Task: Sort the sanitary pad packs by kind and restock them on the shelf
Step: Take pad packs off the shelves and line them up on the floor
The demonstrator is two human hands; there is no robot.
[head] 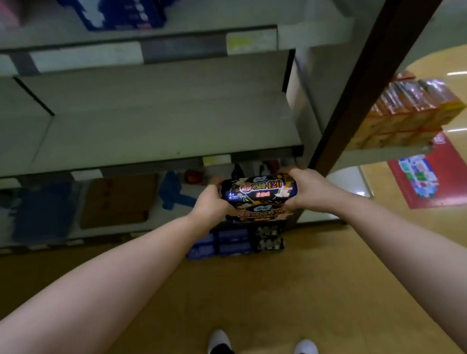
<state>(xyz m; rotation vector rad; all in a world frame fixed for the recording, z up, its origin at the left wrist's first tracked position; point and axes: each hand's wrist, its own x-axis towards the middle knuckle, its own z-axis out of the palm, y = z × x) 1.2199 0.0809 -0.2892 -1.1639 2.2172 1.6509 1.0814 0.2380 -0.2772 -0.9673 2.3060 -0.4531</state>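
Dark pad packs (258, 190) (two, stacked) clamped between left hand (210, 204) and right hand (304, 188).

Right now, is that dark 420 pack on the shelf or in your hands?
In the hands, not shelved. The left hand and right hand grip the 420 pack by its ends, in front of the shelf.

The left hand (210, 204) and right hand (306, 187) grip the ends of two stacked dark pad packs (257, 188) before a grey shelf (165, 132); blue packs (230, 242) lie on the floor (266, 288) beneath.
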